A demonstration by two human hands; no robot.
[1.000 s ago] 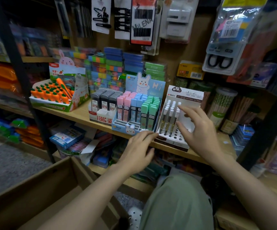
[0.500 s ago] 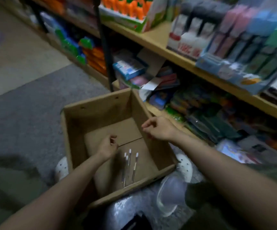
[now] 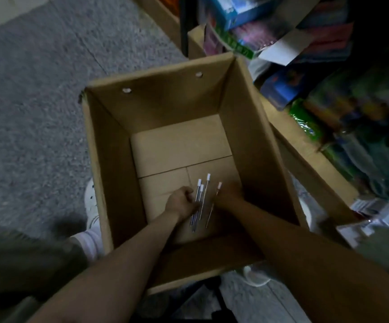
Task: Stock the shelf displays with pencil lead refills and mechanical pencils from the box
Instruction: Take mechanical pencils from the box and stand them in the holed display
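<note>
An open cardboard box (image 3: 109, 159) stands on the floor below me. On its bottom lie three thin mechanical pencils (image 3: 203, 194) with white caps, pointing away from me. My left hand (image 3: 179, 202) is down inside the box, its fingers curled against the left two of these pencils. My right hand (image 3: 229, 197) is beside it and pinches a fourth pencil (image 3: 219, 185) with a pinkish cap. The rest of the box floor is bare cardboard. No shelf displays are in view.
Grey carpet (image 3: 37, 101) lies to the left of the box. Low shelf stock in bright packets (image 3: 328, 89) crowds the upper right, fronted by a cardboard flap (image 3: 305, 164). My white shoes (image 3: 91, 206) flank the box.
My view swung down from the shelf displays to the box. Both hands dropped from the box rim to its bottom and closed on the pencils.
</note>
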